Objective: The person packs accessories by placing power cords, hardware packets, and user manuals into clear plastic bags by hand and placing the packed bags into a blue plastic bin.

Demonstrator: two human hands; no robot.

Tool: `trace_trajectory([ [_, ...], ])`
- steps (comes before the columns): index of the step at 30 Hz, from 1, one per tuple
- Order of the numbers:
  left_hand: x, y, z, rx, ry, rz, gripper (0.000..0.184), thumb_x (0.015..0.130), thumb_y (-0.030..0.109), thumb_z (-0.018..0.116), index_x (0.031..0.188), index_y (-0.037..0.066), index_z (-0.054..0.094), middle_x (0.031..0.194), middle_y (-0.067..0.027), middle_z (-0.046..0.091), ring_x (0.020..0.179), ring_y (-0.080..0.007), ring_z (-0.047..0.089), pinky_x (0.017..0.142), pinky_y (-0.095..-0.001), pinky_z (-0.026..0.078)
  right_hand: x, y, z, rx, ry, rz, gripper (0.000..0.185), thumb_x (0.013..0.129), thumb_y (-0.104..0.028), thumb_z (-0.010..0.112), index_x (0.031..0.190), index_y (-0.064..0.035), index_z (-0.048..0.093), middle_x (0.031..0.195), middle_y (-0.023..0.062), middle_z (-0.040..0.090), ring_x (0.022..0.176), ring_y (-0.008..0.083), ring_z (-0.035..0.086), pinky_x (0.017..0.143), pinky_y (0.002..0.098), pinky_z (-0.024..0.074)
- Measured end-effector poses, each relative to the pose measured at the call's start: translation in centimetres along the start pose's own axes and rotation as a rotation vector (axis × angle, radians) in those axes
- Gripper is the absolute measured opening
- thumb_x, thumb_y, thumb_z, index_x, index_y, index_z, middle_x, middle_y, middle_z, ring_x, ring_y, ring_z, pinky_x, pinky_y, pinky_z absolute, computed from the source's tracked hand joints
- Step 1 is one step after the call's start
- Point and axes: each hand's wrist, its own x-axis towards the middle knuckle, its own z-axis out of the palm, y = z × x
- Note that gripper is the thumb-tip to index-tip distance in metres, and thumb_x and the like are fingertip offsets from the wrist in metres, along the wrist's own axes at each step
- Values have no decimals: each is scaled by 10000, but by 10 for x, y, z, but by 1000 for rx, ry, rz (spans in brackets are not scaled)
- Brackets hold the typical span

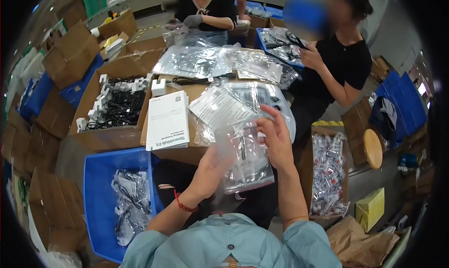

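Observation:
A clear plastic bag [245, 167] with a dark item inside, whose kind I cannot make out, hangs in front of my lap. My left hand [209, 172], slightly blurred with a red bracelet at its wrist, grips the bag's left side. On the opposite side, my right hand [275, 136] has its fingers raised and apart, close against the bag. Beyond the hands lie a printed sheet [220, 108] and a large clear bag [273, 97] with items in it. To their left is a stack of white manuals [167, 120] marked SpaceWalk E1L.
A cardboard box [107, 139] holds black cables with white blocks [122, 104]. A blue bin [96, 198] stands lower left with bagged cables. Right of me is a carton of small packets [327, 174]. Two co-workers sit across, one holding a dark item beside a blue tray [280, 45].

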Motion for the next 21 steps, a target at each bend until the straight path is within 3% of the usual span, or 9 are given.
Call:
trace_trajectory([
  [2, 7, 10, -4, -113, 101, 133, 416, 826, 14, 503, 1208, 10, 339, 1138, -86, 487, 1028, -143, 481, 872, -276, 395, 1, 10, 6, 177, 104, 4, 283, 815, -66, 513, 1084, 12, 478, 799, 33, 570, 672, 67, 505, 626, 221, 438],
  [6, 15, 15, -6, -159, 119, 178, 385, 808, -28, 501, 1169, 8, 373, 1152, -92, 478, 1015, -135, 480, 832, -269, 415, -22, -1, 6, 5, -136, 176, 232, 840, -117, 506, 1036, 8, 509, 821, 32, 568, 700, 67, 515, 658, 224, 438],
  [11, 19, 16, 0, -143, 34, 185, 390, 804, -32, 507, 1167, 11, 371, 1133, -101, 492, 983, -135, 503, 810, -268, 431, -30, 8, -5, -55, -58, 156, 253, 817, -23, 499, 1067, 15, 485, 912, 12, 547, 800, 55, 501, 689, 204, 406],
  [14, 22, 18, 11, -184, 85, 229, 357, 799, -29, 524, 1132, 6, 403, 1120, -103, 502, 942, -131, 524, 787, -262, 441, -31, 22, -6, 388, 115, 126, 238, 811, -80, 536, 1031, 3, 500, 895, 50, 575, 785, 126, 563, 737, 270, 449],
  [19, 23, -2, 14, 16, 166, 118, 375, 795, -3, 554, 1145, 4, 422, 1133, -92, 492, 983, -134, 500, 842, -258, 400, -40, 13, 28, 462, 274, 23, 272, 804, -37, 539, 1067, -3, 480, 930, 36, 570, 849, 105, 542, 755, 240, 425],
  [21, 23, -14, 13, 248, 62, 11, 377, 771, 66, 594, 1111, 9, 442, 1074, -141, 511, 940, -180, 524, 798, -294, 417, -42, 25, 16, 375, 400, -71, 260, 834, -105, 513, 1076, -18, 472, 971, 59, 565, 844, 134, 557, 739, 276, 453],
])
